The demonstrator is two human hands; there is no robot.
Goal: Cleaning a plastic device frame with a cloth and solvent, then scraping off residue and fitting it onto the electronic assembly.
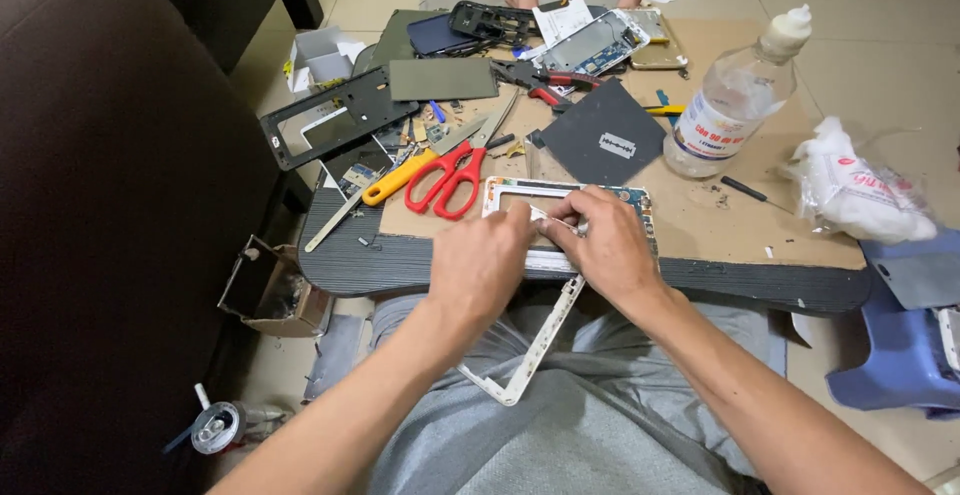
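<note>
A white rectangular device frame (535, 350) lies tilted over the near edge of a low dark table (420, 260), its lower corner hanging above my lap. My left hand (480, 265) rests on the frame's middle with fingers curled on it. My right hand (605, 240) presses on the frame's upper right part, fingertips pinching at a thin strip near the top edge. Both hands touch each other's fingertips over the frame.
Red-handled scissors (450, 175), a yellow-handled tool (395, 180), a dark square sheet with a razor blade (603, 140), a clear plastic bottle (730, 100), a bag of white cotton (860, 195), black frames and phone parts (335, 115) crowd the table. A blue stool (900, 355) stands right.
</note>
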